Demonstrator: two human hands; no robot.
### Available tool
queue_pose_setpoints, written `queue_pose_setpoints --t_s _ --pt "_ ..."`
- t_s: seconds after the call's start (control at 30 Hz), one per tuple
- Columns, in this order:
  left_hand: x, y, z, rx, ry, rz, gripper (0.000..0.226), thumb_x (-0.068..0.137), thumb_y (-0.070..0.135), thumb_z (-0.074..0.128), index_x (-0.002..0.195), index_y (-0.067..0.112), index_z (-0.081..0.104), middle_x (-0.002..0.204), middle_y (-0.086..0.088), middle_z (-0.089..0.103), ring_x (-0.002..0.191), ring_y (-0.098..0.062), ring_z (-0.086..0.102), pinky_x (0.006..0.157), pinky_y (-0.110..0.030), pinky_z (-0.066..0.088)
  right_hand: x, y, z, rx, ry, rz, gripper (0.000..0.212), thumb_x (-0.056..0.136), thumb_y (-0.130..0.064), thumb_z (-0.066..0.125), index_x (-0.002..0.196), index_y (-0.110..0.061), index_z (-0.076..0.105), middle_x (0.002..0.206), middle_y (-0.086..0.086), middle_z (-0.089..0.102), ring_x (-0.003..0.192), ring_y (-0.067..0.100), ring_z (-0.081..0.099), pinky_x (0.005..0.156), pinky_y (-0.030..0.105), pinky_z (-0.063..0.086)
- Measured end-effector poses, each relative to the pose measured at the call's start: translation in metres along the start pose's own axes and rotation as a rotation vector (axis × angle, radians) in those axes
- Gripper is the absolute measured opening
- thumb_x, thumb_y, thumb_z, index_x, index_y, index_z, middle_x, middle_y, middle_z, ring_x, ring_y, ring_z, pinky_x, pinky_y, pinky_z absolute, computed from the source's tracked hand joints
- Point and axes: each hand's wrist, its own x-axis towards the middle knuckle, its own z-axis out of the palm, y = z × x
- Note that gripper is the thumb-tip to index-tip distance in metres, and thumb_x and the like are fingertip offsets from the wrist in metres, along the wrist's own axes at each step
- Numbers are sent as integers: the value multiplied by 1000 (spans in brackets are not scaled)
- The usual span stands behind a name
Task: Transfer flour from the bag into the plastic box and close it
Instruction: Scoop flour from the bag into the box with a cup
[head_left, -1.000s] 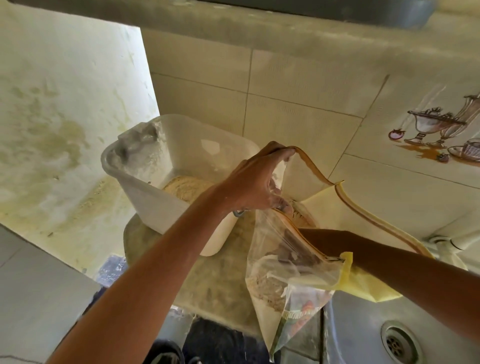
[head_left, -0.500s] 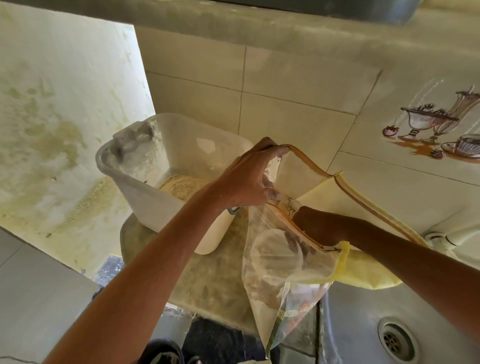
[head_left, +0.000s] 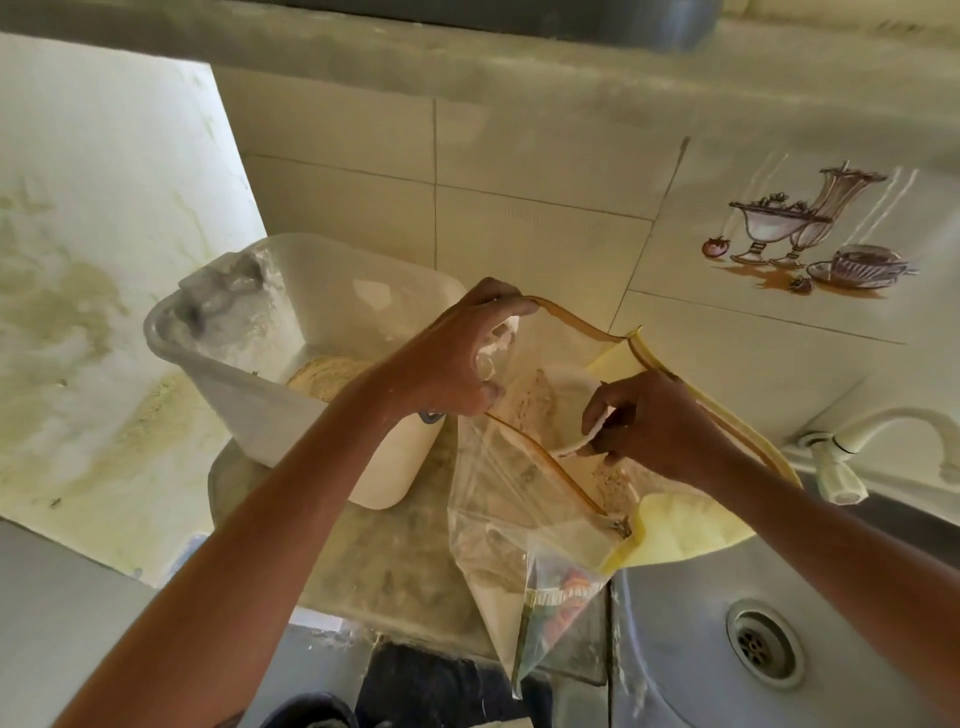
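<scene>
A single head-worn camera looks forward and steeply down. It sits close above the desk (head_left: 332, 561). The tiled wall (head_left: 519, 234) faces it.

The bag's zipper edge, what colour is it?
Orange-brown zipper edge, clearest in the head view.

Over on the right, a steel sink (head_left: 675, 639) with its round drain (head_left: 759, 643) — a cream tap (head_left: 872, 441) arches above it, and one painted tile (head_left: 800, 228) on the back wall shows goblets and a teacup.
</scene>
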Motion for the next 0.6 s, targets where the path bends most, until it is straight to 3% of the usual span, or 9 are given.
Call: queue_pose_setpoints --t_s 0.13,0.3,0.47,0.6 --pt "0 3 -1 -3 -3 15 91 66 5 89 147 24 52 140 8 41 128 -9 49 103 -23 47 -12 -2 -12 209 126 53 19 67 -3 91 75 -14 79 71 11 75 62 24 75 75 50 63" --pt "-3 10 -7 -120 56 7 66 71 9 87 130 29 68 138 10 53 127 -6 53 103 -34 50 -24 -12 -22 286 102 19 18 66 -5 91 78 -11 79 73 11 76 68 29 76 77 54 62" --pt "-4 12 -13 -266 260 -7 29 90 16 66 119 16 72 122 8 71 117 -13 65 94 -47 58 -35 -29 -26 299 65 -52 19 66 -9 91 81 -11 78 73 8 77 68 29 76 74 44 63" --pt "-10 4 -30 -156 437 -93 25 96 6 61 113 18 74 115 11 73 108 -6 67 89 -41 60 -37 -49 -26 333 51 -139 18 68 -4 88 82 -7 78 72 8 76 65 26 75 62 29 60"
